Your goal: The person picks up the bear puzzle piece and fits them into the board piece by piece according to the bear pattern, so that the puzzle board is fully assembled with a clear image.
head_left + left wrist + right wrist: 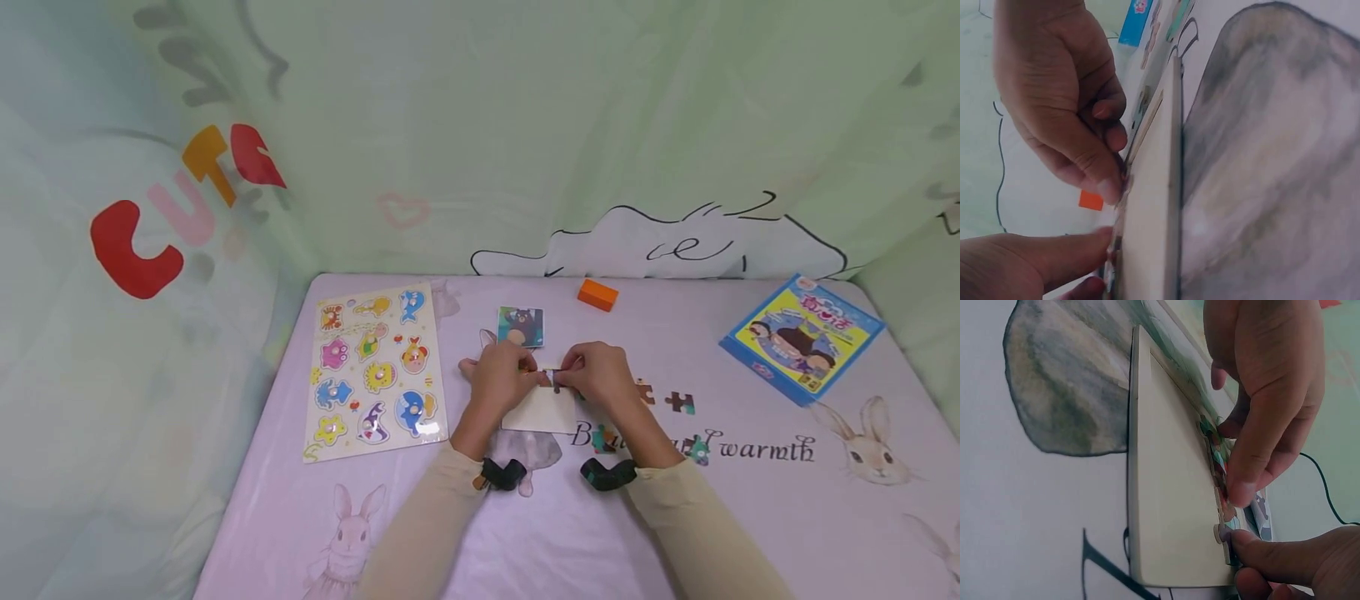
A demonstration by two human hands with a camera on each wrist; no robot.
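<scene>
A small pale puzzle tray (540,412) with a raised rim lies in front of me, joined puzzle pieces (1215,456) along its far side. From the left, my left hand (504,379) bends its thumb and fingers at these pieces and seems to pinch one; the contact is partly hidden. My right hand (600,375) pinches a puzzle piece (1225,536) between thumb and fingers, close beside the left fingertips. Just beyond the hands is a bear picture card (525,325). Several loose puzzle pieces (680,402) lie right of the tray, some partly behind the right arm.
At the left is an animal knob puzzle board (375,375). An orange block (597,295) sits at the back, and a blue and yellow box (806,337) lies at the right. Curtains (480,150) hang behind the cloth-covered table (540,542).
</scene>
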